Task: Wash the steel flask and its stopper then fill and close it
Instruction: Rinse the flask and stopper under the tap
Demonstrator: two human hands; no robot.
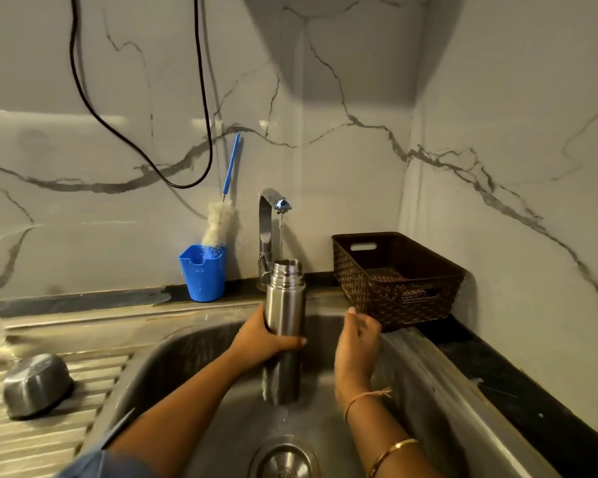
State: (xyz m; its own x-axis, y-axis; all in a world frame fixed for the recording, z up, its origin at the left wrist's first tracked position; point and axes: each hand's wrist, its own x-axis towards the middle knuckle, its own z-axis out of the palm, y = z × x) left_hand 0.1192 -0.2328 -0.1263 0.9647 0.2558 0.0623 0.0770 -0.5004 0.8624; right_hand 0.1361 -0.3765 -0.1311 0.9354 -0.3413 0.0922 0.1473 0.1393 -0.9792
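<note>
While the tap (268, 215) runs, left hand (263, 339) grip clamped on flask (285, 298), right hand (356, 346) grip apart, steel sink (411, 367), marble walls (497, 98).

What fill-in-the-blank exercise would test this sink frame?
The left hand grips the steel flask under the running ____.
The brush stands in a ____ cup.
The brown basket sits on the flask's ____ side.
Missing: tap, blue, right.
</note>
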